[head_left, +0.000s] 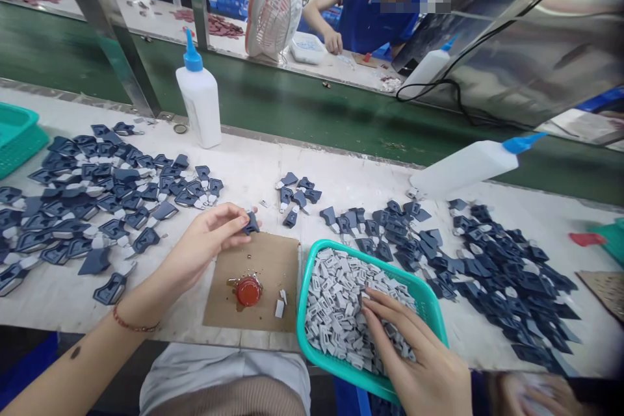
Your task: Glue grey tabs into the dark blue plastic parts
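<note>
Left hand: fingers clamped on dark blue part, above cardboard sheet. Right hand: fingers spread apart, resting on grey pieces inside teal basket.

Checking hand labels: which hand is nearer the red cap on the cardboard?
Left. The left hand hovers just above-left of the red cap, pinching a dark blue piece; the right hand is further right, in the teal basket.
</note>
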`<state>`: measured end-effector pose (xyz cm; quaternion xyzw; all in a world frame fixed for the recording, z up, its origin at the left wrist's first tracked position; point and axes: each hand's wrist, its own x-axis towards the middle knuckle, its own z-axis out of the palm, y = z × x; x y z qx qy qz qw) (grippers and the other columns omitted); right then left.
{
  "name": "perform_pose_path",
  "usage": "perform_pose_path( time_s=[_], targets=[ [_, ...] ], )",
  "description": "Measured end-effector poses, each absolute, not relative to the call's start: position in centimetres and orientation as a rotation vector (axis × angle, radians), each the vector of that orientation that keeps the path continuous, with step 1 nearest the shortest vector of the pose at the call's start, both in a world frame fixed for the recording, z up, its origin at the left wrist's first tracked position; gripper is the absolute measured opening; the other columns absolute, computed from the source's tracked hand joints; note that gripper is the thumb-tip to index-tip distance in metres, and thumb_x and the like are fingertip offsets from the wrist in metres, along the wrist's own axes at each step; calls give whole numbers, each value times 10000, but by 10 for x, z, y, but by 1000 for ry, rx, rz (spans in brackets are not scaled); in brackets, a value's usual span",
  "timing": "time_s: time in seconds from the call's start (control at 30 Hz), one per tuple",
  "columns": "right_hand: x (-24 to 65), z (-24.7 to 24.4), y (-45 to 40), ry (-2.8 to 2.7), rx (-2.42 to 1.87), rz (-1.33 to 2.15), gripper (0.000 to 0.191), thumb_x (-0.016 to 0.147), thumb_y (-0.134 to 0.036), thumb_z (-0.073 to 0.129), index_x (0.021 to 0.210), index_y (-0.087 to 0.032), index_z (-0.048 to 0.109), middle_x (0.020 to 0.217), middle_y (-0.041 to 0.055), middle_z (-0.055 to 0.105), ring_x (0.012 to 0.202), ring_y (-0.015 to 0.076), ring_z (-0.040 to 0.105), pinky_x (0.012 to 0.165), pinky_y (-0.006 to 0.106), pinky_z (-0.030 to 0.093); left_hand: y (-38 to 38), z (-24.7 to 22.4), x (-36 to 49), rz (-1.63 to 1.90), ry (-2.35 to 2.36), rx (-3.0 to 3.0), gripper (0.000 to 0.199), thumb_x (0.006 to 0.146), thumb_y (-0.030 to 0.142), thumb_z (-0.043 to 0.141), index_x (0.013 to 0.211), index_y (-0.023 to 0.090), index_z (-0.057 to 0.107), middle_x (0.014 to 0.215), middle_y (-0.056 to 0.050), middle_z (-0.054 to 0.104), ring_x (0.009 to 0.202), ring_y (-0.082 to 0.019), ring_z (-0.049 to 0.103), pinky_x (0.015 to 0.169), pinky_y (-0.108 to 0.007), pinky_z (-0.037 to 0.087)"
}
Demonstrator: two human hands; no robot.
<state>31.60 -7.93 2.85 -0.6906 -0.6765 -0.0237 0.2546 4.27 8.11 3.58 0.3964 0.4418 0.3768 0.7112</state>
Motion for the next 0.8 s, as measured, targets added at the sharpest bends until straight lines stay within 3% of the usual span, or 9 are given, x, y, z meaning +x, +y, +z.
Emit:
perform_pose_path(
  time_s=[0.1, 0.23, 0.33, 0.5, 0.8],
  targets=[
    [313, 32, -78, -1799, -1914, -79, 188, 930, -351, 562, 878, -230, 695, 1009, 42, 751, 903, 217, 735, 837, 328, 595, 70, 39, 38, 881, 965, 698, 152, 807, 232, 729, 903, 192, 618, 984, -38, 731, 990, -170, 696, 759, -203, 578],
    [309, 36, -75, -1769, -2004, -71, 241, 932, -402, 544, 867, -236, 705, 975, 44, 759, 835, 215, 742, 682, 296, 607, 52, 40, 32, 899, 1002, 483, 395, 805, 126, 703, 1168, 229, 588, 1058, -39, 737, 961, -163, 719, 718, -187, 598],
    [307, 35, -73, -1724, -2053, -92, 267, 930, -432, 535, 913, -241, 720, 952, 46, 762, 763, 215, 739, 623, 301, 595, 40, 39, 26, 881, 1026, 435, 404, 812, 150, 701, 1201, 210, 607, 1085, -47, 728, 1009, -176, 705, 711, -173, 599],
    [303, 33, -70, -1657, -2069, -82, 286, 906, -467, 560, 849, -239, 724, 931, 43, 760, 737, 218, 730, 704, 334, 599, 22, 37, 17, 883, 1049, 505, 424, 848, 266, 702, 1257, 259, 591, 1214, -55, 690, 1184, -231, 632, 806, -217, 594],
    [309, 41, -67, -1414, -2201, 235, 320, 822, -521, 603, 819, -236, 747, 864, 51, 766, 682, 215, 740, 535, 258, 592, 5, 36, 10, 832, 1015, 428, 482, 857, 285, 686, 1313, 307, 535, 1240, -49, 696, 1232, -242, 602, 947, -305, 545]
  ],
)
